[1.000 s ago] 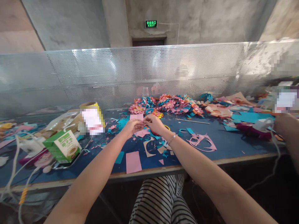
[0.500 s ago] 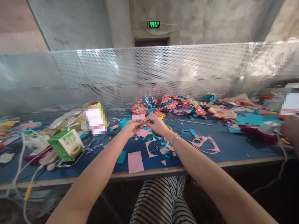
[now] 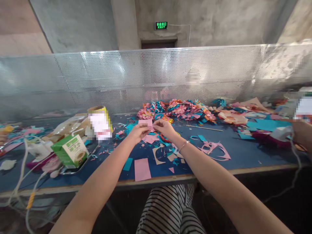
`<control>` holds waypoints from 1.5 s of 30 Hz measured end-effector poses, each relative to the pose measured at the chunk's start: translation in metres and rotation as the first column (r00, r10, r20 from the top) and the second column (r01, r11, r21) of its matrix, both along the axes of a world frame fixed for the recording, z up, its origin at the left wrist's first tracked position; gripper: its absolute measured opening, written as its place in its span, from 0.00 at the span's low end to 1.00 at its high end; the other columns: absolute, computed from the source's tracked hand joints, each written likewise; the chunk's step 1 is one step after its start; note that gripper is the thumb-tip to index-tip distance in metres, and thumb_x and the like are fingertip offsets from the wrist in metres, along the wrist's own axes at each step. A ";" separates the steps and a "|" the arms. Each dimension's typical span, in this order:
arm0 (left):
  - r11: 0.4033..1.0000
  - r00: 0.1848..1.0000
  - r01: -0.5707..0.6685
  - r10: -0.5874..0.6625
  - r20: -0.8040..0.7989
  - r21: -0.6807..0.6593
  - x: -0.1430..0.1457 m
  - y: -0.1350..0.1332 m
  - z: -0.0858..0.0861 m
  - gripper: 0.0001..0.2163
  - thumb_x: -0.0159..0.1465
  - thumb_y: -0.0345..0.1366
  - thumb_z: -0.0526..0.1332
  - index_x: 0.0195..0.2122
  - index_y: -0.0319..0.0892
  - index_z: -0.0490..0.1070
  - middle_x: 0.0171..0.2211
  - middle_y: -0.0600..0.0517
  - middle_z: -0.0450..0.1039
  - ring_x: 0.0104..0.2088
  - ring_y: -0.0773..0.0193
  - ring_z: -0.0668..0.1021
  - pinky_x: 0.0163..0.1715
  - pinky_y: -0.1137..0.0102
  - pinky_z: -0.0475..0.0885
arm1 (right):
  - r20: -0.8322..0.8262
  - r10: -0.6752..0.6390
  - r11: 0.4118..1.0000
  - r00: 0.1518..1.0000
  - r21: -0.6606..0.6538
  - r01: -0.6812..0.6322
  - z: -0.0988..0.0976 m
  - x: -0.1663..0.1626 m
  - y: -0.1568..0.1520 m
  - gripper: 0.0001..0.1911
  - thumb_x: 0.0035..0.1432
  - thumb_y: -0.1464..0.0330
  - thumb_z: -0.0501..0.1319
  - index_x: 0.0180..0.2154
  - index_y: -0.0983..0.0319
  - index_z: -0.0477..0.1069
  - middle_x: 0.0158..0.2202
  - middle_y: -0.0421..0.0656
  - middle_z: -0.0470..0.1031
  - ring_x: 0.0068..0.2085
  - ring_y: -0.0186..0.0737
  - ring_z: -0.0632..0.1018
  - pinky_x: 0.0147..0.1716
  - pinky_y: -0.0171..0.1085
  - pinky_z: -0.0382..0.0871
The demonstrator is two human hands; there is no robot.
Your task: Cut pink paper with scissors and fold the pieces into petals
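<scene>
Above the middle of the blue table, my left hand (image 3: 140, 131) pinches a small pink sheet of paper (image 3: 145, 122) between thumb and fingers. My right hand (image 3: 163, 126) is close beside it, its fingertips pinched at the sheet's right edge; whether they hold anything besides the paper is too small to see. Pink and blue paper scraps (image 3: 150, 139) lie just under both hands. Nearer the table's front edge lies a flat pink rectangle of paper (image 3: 142, 169), with a smaller blue piece (image 3: 128, 164) to its left.
Behind my hands is a heap of fringed paper flowers (image 3: 182, 110). A green drink carton (image 3: 70, 150), a tape roll (image 3: 97, 109) and white cables (image 3: 21, 169) are at left. Cut-out pink paper (image 3: 215, 150) and another person's arm (image 3: 302, 134) are at right. A perforated metal screen (image 3: 136, 78) stands behind.
My right hand has shifted slightly right, opening a little space between the two hands. More of the pink sheet shows between them now.
</scene>
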State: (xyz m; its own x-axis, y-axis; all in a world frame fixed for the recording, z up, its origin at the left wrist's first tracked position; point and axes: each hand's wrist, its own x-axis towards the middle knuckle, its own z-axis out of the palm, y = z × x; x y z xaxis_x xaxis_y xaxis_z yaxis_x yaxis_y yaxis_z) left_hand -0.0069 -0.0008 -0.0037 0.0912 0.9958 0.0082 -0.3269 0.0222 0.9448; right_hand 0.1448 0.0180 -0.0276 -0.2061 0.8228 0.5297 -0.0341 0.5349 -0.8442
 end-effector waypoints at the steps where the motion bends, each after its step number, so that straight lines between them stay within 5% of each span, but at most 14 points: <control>1: 1.000 1.000 0.000 0.000 -0.005 0.003 0.001 -0.001 0.000 0.08 0.46 0.19 0.65 0.24 0.36 0.69 0.22 0.52 0.73 0.24 0.70 0.77 0.31 0.75 0.73 | -0.001 0.001 1.000 1.000 -0.002 -0.001 0.000 0.000 0.000 0.09 0.44 0.64 0.60 0.26 0.62 0.64 0.21 0.36 0.65 0.24 0.30 0.67 0.26 0.33 0.62; 29: 0.999 0.999 0.033 -0.032 -0.040 0.031 0.004 -0.002 0.002 0.06 0.47 0.20 0.65 0.25 0.35 0.71 0.21 0.52 0.73 0.23 0.71 0.76 0.30 0.76 0.73 | -0.101 0.065 0.994 0.993 -0.083 -0.074 0.006 -0.001 -0.007 0.08 0.41 0.68 0.61 0.27 0.64 0.65 0.20 0.34 0.65 0.22 0.27 0.66 0.23 0.31 0.59; 37: 0.987 0.986 0.044 -0.019 -0.165 0.153 0.001 0.004 -0.005 0.10 0.42 0.28 0.69 0.26 0.35 0.72 0.22 0.52 0.73 0.24 0.71 0.75 0.29 0.75 0.71 | -0.044 0.030 0.993 0.999 -0.111 -0.035 0.005 0.000 -0.005 0.09 0.41 0.67 0.61 0.27 0.63 0.64 0.21 0.35 0.66 0.23 0.30 0.69 0.25 0.33 0.63; 45: 0.986 0.983 0.021 0.009 -0.182 0.166 0.003 0.004 -0.006 0.14 0.37 0.32 0.72 0.24 0.37 0.70 0.20 0.55 0.70 0.22 0.72 0.73 0.27 0.75 0.69 | 0.116 -0.058 0.998 0.992 0.047 0.053 0.000 0.001 -0.001 0.06 0.43 0.68 0.57 0.27 0.62 0.62 0.21 0.35 0.65 0.23 0.31 0.67 0.23 0.32 0.62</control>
State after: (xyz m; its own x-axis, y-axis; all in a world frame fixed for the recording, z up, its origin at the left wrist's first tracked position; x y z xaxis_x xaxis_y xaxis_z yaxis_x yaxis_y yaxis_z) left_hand -0.0042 0.0032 -0.0101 0.1124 0.9812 0.1566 -0.1500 -0.1390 0.9789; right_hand 0.1461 0.0174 -0.0275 -0.2237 0.8114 0.5400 0.0945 0.5695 -0.8165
